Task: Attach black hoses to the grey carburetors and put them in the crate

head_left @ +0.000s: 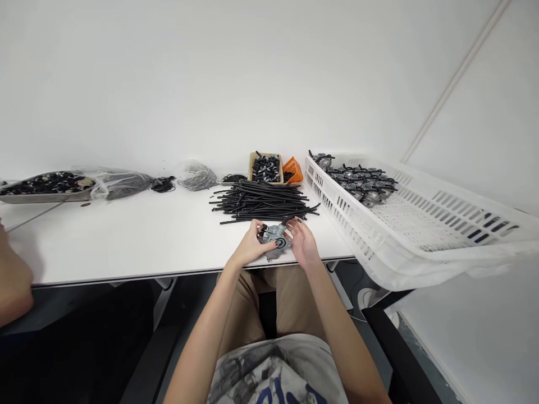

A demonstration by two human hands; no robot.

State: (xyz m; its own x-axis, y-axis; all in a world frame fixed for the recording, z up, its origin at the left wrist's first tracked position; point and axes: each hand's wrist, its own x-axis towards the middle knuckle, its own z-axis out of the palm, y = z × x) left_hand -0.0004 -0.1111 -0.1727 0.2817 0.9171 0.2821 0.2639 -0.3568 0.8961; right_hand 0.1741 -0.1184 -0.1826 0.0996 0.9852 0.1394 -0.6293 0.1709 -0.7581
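A small grey metal carburetor (274,232) is held up near the table's front edge. My left hand (251,246) grips its left side, the thumb lying across the round face. At the upper right of the body sits a short black rubber hose (288,220). My right hand (302,241) has its fingers closed around that hose, by the carburetor's right side; the fingertips are partly hidden. Just beyond both hands lies a wide pile of straight black hoses (263,201).
On the right stands a white plastic crate (421,255) with several carburetors (362,182). Behind the hoses are a tan bin (251,168) of black clips and an orange basket (293,166). Bagged parts (122,184) and a metal tray (50,197) sit left, near another person's arm (14,275).
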